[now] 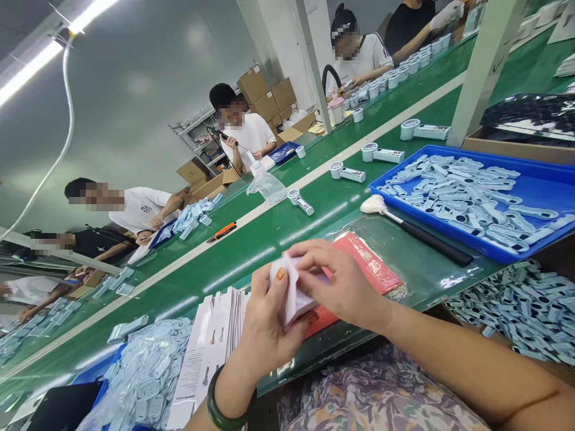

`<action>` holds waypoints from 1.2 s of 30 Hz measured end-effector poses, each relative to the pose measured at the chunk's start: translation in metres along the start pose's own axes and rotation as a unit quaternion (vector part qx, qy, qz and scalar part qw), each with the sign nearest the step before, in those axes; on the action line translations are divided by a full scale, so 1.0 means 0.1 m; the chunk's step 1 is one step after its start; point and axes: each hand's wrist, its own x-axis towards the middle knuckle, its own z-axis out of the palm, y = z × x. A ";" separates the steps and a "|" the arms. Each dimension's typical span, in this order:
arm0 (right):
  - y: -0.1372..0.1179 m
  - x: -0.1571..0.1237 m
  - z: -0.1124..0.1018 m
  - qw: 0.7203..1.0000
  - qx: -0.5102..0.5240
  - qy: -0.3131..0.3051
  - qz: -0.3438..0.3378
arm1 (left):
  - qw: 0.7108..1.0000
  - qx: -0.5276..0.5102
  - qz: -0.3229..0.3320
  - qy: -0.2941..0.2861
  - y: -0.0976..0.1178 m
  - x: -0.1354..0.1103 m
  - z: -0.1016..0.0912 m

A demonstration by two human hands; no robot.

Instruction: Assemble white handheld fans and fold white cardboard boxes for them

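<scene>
My left hand (265, 323) is wrapped round a small white carton (291, 290), thumb on top, and a dark green bangle circles its wrist. From the other side, the curled fingers of my right hand (344, 284) pinch at the same carton; part of it is hidden behind the fingers. Beneath both hands lies a red pad (371, 257) in clear wrap. Beside my left forearm stands a stack of flat white printed cartons (202, 353).
A blue tray (545, 185) of light blue plastic parts sits at the right, with a black-handled brush (431, 239) before it. Bagged pale parts (153, 365) lie at lower left. Handheld devices (348, 172) line the green conveyor (251, 254); several people work across it.
</scene>
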 end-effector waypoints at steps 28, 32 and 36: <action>0.41 0.16 -0.17 0.933 -0.229 -0.164 -0.222 | 0.738 -0.558 -0.329 0.191 -0.02 0.13 0.40; 0.46 0.13 -0.20 0.933 -0.251 -0.157 -0.204 | 0.753 -0.546 -0.324 0.172 -0.07 0.17 0.43; 0.47 0.10 -0.25 0.931 -0.263 -0.150 -0.204 | 0.753 -0.547 -0.327 0.165 -0.11 0.19 0.45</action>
